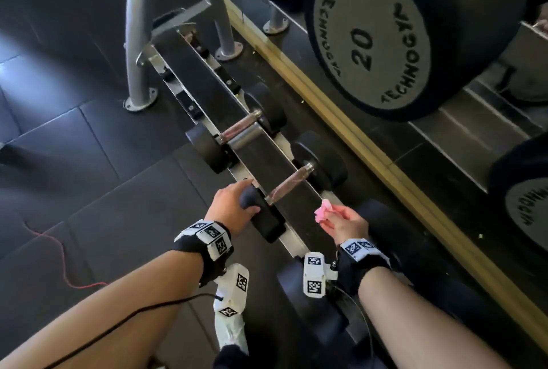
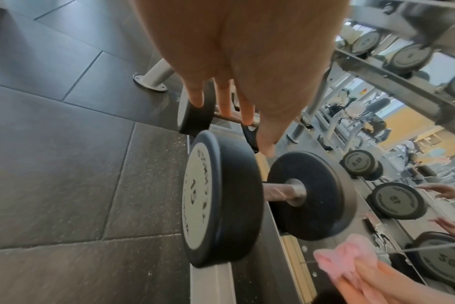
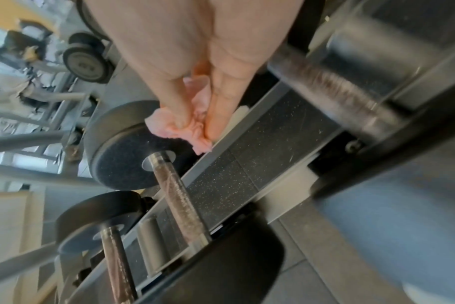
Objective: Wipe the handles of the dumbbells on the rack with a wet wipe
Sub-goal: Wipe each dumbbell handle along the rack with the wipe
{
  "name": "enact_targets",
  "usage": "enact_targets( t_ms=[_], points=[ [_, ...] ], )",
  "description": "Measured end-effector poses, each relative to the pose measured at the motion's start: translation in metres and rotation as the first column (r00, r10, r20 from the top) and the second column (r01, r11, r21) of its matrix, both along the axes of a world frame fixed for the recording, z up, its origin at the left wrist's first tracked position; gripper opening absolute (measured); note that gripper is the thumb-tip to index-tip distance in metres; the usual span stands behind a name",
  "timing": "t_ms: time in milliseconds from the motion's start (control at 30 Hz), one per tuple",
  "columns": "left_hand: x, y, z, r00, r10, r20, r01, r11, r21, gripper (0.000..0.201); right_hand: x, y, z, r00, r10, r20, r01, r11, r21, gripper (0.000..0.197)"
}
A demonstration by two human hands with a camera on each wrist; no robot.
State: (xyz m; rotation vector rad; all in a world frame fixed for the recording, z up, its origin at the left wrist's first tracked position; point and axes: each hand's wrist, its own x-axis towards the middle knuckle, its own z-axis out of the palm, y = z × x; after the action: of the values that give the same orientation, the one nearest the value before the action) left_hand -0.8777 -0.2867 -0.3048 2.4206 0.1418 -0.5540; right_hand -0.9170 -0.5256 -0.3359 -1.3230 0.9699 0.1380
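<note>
The left hand (image 1: 229, 208) is resting over the near head of the dumbbell (image 1: 321, 165) on the rack (image 1: 258, 149), fingers straight in the left wrist view. The right hand (image 1: 345, 221) is pinching the pink wet wipe (image 1: 323, 212) just beside the handle (image 1: 292, 183), at the rack's near edge; only the right wrist view is showing thumb and fingers clamped on it

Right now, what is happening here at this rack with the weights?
A person is cleaning dumbbells on a low rack. The left hand rests on the near head of the closest dumbbell, steadying it. The right hand pinches a crumpled pink wet wipe just beside that dumbbell's handle, not touching it. A second dumbbell sits further along the rack.
</note>
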Motion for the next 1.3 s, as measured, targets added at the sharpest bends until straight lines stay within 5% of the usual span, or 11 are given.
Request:
enact_targets(
  t_ms=[167, 267, 433, 633, 900, 1000, 1133, 1300],
  points=[
    [0.016, 0.021, -0.022, 0.998, 0.049, -0.046, -0.054, 0.991, -0.119, 0.075, 0.035, 0.031, -0.025, 0.994, -0.092, 0.064, 0.1, 0.987, -0.124, 0.025],
    [0.027, 0.028, -0.035, 0.994, -0.004, -0.105, -0.009, 0.992, -0.129, 0.075, 0.053, 0.045, -0.04, 0.986, -0.143, 0.081, 0.152, 0.982, -0.111, 0.012],
    [0.046, 0.035, -0.047, 0.984, -0.016, -0.176, -0.004, 0.994, -0.112, 0.059, 0.069, 0.051, -0.052, 0.997, -0.066, 0.043, 0.075, 0.961, -0.265, 0.022],
    [0.047, 0.037, -0.05, 0.977, 0.028, -0.213, -0.064, 0.985, -0.161, 0.058, 0.069, 0.064, -0.052, 0.996, 0.003, 0.089, 0.017, 0.973, -0.229, 0.037],
    [0.047, 0.038, -0.05, 0.975, 0.005, -0.221, -0.045, 0.983, -0.178, 0.058, 0.069, 0.077, -0.07, 0.993, -0.113, 0.02, 0.114, 0.961, -0.251, 0.013],
    [0.046, 0.038, -0.049, 0.974, 0.005, -0.225, -0.05, 0.979, -0.196, 0.058, 0.061, 0.077, -0.072, 0.998, -0.068, -0.002, 0.065, 0.965, -0.253, 0.029],
    [0.046, 0.037, -0.046, 0.972, 0.004, -0.235, -0.053, 0.978, -0.201, 0.058, 0.059, 0.063, -0.065, 0.999, 0.051, 0.001, -0.048, 0.948, -0.314, 0.007],
    [0.045, 0.037, -0.046, 0.971, 0.01, -0.239, -0.063, 0.975, -0.215, 0.058, 0.07, 0.055, -0.064, 1.0, -0.004, 0.023, 0.013, 0.908, -0.419, 0.014]
  ],
)
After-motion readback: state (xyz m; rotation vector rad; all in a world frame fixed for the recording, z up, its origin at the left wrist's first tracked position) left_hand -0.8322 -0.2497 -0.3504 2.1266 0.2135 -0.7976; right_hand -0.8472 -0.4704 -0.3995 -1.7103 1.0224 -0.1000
